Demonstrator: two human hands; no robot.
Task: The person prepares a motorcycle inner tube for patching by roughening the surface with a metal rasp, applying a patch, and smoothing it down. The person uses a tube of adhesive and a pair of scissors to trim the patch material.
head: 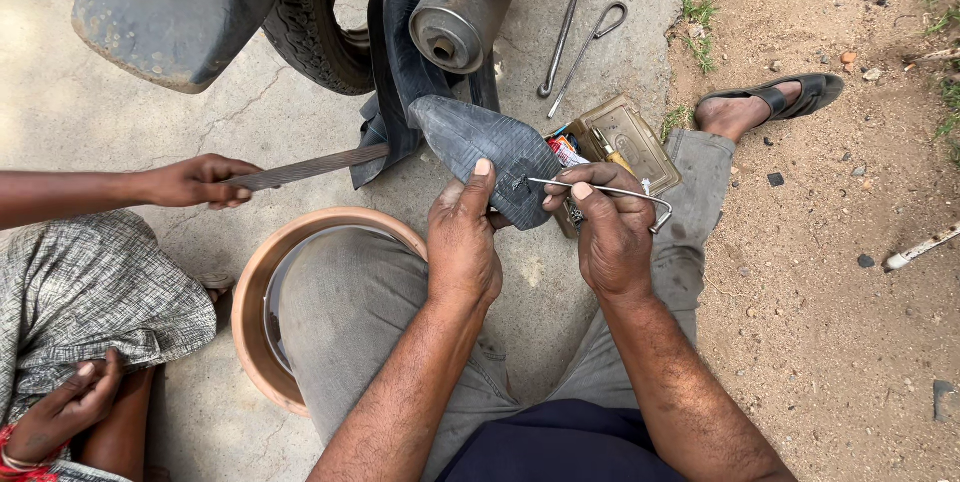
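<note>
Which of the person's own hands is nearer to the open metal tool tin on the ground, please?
The right hand. It holds a bent metal rod directly in front of the tin, overlapping it in view. The left hand grips the black inner tube, farther to the left.

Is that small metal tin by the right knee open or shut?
Open: the metal tin has its lid swung back, with colourful small packets showing inside beside the right hand.
</note>
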